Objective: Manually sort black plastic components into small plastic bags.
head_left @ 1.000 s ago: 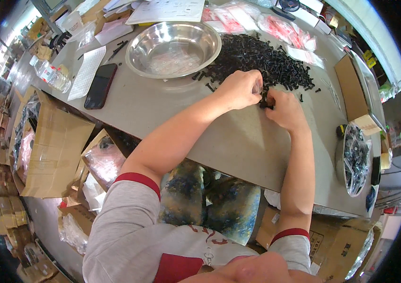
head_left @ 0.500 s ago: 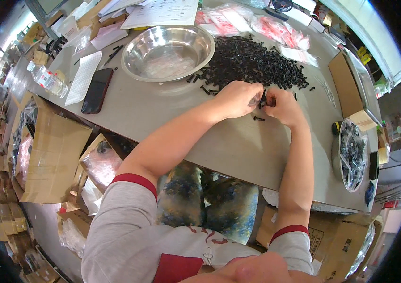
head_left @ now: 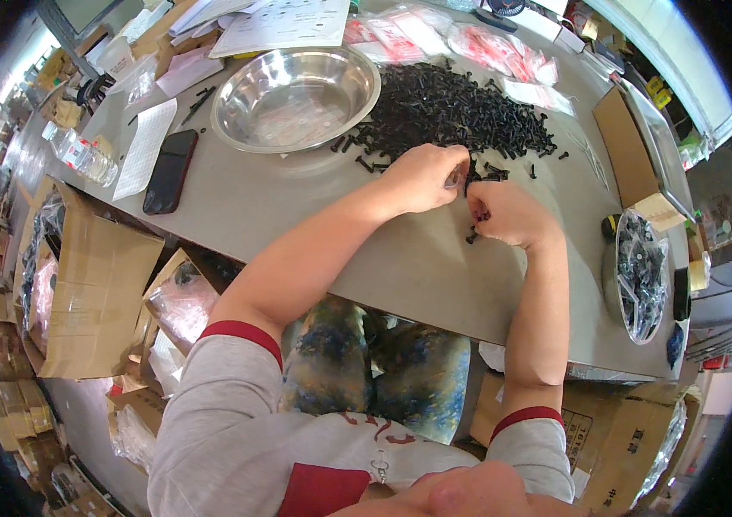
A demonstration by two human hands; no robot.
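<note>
A large heap of black screws [head_left: 469, 108] lies on the grey table in front of me. My left hand [head_left: 426, 179] is closed at the near edge of the heap, its fingers pinching what looks like a small clear plastic bag [head_left: 453, 177], mostly hidden by the hand. Just to its right, my right hand [head_left: 517, 214] is curled with thumb and fingers together. A black screw [head_left: 472, 234] pokes out below those fingertips, apparently in their grip; its upper part is covered. Several loose screws [head_left: 495, 172] sit between the hands and the heap.
A steel bowl [head_left: 226, 129] with small clear bags stands left of the heap. Further left are a phone [head_left: 171, 172], paper and a bottle [head_left: 81, 155]. Pink-and-clear bags [head_left: 504, 52] lie behind. At right are a cardboard box [head_left: 629, 146] and a container of bagged parts [head_left: 641, 276].
My right hand has come slightly toward me and turned. The screw that lay loose below the hands is now at its fingertips, pointing another way. My left hand stays nearly in place.
</note>
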